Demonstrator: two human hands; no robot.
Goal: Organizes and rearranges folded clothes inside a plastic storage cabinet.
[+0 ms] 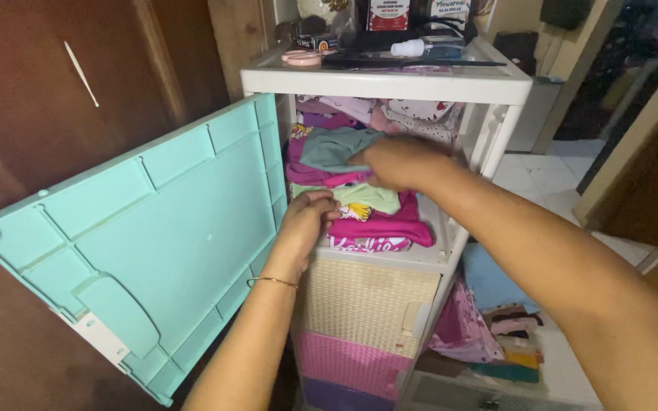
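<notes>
Inside the open top compartment of the white plastic cabinet (489, 87), mint-green door (154, 243) swung wide for access; left hand (306, 221) tucked under the bright pink folded garment (390, 224), fingers curled together; right hand (401, 161) pressed flat, fingers closed on the grey-teal folded cloth (333, 148), steadying the stack.
</notes>
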